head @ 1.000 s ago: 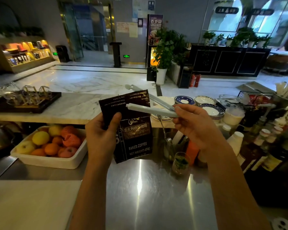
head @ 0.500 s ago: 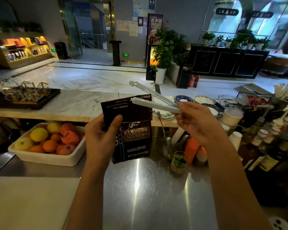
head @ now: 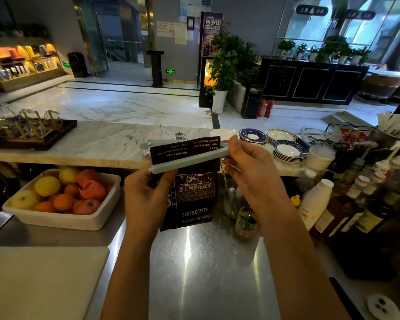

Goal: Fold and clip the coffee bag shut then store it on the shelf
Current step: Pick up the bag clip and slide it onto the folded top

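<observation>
Coffee bag [head: 194, 195] in left hand [head: 146, 199], right hand [head: 252, 172] gripping clip [head: 187, 160], fruit in tray [head: 62, 221]

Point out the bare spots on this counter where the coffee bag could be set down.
Free: the steel counter under the coffee bag, between the white cutting board and the bottles; the board itself is bare too. Also the marble ledge between the glass tray and the saucers. Crowded: the right side, and the left by the fruit tub.
</observation>
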`<control>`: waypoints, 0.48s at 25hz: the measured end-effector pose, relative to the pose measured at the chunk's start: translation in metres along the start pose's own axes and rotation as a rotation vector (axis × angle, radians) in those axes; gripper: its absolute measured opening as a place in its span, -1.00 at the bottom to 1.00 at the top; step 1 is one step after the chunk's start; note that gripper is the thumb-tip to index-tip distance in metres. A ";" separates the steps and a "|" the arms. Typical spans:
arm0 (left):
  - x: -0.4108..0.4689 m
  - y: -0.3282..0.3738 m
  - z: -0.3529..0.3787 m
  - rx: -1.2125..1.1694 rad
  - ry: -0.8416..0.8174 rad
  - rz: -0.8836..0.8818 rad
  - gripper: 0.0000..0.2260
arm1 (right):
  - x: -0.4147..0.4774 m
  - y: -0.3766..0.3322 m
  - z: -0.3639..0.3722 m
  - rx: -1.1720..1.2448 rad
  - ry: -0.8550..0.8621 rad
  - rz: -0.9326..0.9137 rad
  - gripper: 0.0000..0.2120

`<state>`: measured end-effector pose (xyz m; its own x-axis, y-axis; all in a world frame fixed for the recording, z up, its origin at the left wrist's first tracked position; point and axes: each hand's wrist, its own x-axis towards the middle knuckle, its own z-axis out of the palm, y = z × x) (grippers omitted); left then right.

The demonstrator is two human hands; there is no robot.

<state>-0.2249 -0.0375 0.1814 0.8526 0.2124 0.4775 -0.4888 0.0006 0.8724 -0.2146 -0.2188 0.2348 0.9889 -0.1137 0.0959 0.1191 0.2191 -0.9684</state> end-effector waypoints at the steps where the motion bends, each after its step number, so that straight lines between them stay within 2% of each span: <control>1: -0.001 0.001 0.000 -0.004 0.002 -0.007 -0.86 | -0.002 0.003 0.004 0.015 0.008 0.015 -0.74; 5: -0.004 0.003 0.007 -0.020 -0.004 -0.035 -0.85 | -0.013 0.008 0.020 0.108 0.026 0.044 -0.71; 8: 0.005 0.001 0.017 -0.064 -0.038 -0.047 -0.86 | -0.008 0.009 0.019 -0.035 0.148 -0.049 -0.72; 12: 0.007 0.003 0.014 -0.090 -0.034 -0.080 -0.84 | -0.012 0.012 0.022 -0.126 0.115 -0.130 -0.73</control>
<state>-0.2177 -0.0493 0.1890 0.8946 0.1745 0.4114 -0.4323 0.1041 0.8957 -0.2233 -0.1934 0.2268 0.9484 -0.2441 0.2025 0.2262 0.0731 -0.9713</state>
